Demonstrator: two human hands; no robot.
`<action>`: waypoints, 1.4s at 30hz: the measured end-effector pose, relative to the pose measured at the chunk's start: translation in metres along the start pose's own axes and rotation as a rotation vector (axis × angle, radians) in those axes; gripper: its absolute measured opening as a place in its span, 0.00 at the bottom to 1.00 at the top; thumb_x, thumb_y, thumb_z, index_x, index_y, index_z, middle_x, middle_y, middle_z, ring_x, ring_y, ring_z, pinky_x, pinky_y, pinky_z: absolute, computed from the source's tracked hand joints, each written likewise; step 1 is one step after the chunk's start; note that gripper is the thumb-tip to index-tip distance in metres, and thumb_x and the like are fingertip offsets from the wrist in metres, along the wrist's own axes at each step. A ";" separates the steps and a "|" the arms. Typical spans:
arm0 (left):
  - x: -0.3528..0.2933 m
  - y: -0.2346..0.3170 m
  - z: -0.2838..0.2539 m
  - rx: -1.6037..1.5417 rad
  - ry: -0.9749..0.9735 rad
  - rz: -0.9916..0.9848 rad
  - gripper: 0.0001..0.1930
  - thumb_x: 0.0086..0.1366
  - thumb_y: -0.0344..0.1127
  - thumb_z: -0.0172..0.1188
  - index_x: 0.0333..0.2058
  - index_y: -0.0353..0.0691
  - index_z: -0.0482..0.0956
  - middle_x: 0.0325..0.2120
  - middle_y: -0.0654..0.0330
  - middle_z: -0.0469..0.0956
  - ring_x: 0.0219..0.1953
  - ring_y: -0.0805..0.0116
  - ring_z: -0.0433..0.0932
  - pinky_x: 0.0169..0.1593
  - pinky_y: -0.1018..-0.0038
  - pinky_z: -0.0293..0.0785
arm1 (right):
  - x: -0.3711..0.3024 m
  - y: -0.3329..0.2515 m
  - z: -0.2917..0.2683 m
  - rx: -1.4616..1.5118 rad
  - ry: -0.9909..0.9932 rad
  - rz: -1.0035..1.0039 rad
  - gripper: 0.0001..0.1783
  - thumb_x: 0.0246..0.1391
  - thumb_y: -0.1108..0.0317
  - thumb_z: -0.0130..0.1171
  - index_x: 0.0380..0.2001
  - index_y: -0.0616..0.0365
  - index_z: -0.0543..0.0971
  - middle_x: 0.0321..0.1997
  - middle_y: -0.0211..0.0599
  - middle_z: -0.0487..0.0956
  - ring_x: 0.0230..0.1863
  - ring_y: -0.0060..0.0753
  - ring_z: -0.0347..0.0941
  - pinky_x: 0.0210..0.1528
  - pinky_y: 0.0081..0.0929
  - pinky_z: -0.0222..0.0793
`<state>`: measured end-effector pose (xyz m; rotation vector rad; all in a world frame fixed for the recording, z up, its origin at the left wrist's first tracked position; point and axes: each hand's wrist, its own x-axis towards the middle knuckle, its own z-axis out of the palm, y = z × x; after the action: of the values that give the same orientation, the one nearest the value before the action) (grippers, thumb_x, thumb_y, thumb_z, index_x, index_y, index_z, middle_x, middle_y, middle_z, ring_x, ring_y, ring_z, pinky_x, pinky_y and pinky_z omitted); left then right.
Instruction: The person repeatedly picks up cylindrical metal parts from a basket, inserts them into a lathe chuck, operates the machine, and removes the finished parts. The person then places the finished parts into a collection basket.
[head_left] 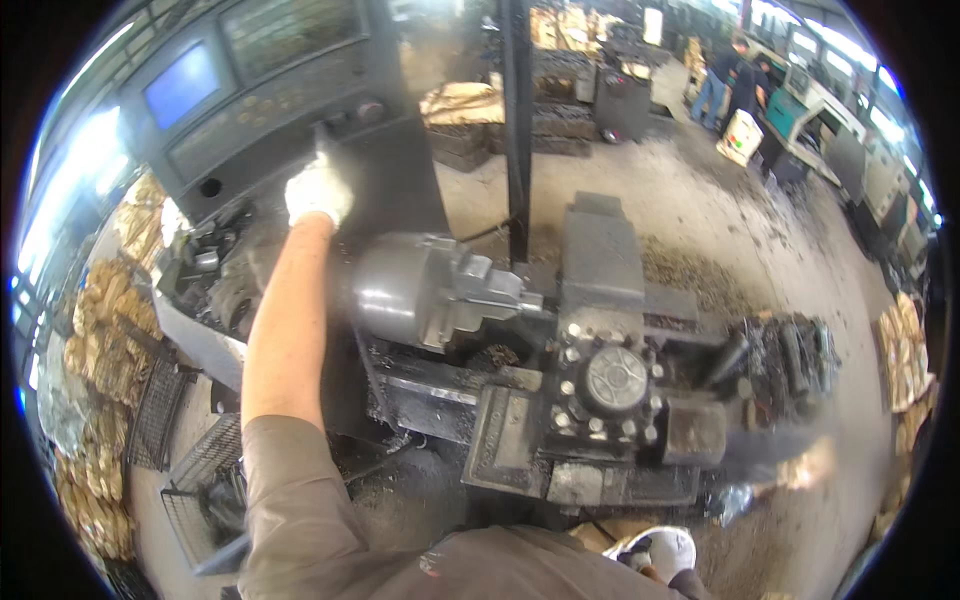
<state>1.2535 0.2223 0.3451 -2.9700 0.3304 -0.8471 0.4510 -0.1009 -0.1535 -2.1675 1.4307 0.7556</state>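
My left arm reaches forward, and my left hand [320, 192], in a white glove, is at the dark front of a machine's control cabinet [400, 180]. It is nearest to the small controls on the ledge below the screen [183, 85]. Its fingers are blurred, so their grip is unclear. To the right of my forearm is a lathe chuck [410, 290] with stepped jaws [485, 295]. Beyond it stands a dark square tool post [610, 385] with a round cap and several bolts. My right hand cannot be made out.
Dark metal parts [790, 360] are piled right of the tool post. A white round-rimmed object [670, 550] is by my body at the lower edge. Wire baskets [205, 490] and stacked brownish pieces [100, 340] stand left. A dark post [517, 130] rises behind; two people [728, 85] are far right.
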 end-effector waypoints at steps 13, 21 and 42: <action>-0.561 -0.082 0.076 -0.601 -0.912 -0.359 0.24 0.64 0.49 0.63 0.54 0.42 0.82 0.46 0.42 0.86 0.51 0.40 0.84 0.55 0.53 0.81 | 0.073 -0.103 -0.078 -0.447 -0.218 -0.399 0.15 0.65 0.63 0.52 0.48 0.56 0.83 0.50 0.44 0.85 0.51 0.48 0.83 0.54 0.45 0.75; -1.132 -0.212 -0.010 -0.189 -0.790 -2.003 0.22 0.54 0.44 0.66 0.45 0.41 0.90 0.45 0.48 0.89 0.52 0.50 0.87 0.55 0.62 0.81 | 0.037 -0.360 -0.010 -0.787 -0.169 -0.892 0.14 0.63 0.62 0.54 0.43 0.53 0.86 0.45 0.41 0.87 0.47 0.46 0.85 0.49 0.46 0.78; -1.139 -0.033 -0.052 -0.653 -0.298 -2.583 0.28 0.66 0.53 0.56 0.54 0.38 0.85 0.56 0.43 0.82 0.62 0.43 0.79 0.62 0.57 0.75 | -0.368 -0.675 0.442 -1.822 -0.810 -2.034 0.16 0.66 0.59 0.55 0.45 0.54 0.88 0.42 0.42 0.89 0.38 0.39 0.88 0.44 0.37 0.83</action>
<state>0.2888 0.4986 -0.1973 0.8634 1.9868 -0.1217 0.8693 0.6789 -0.2101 -1.8458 -2.4305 1.4827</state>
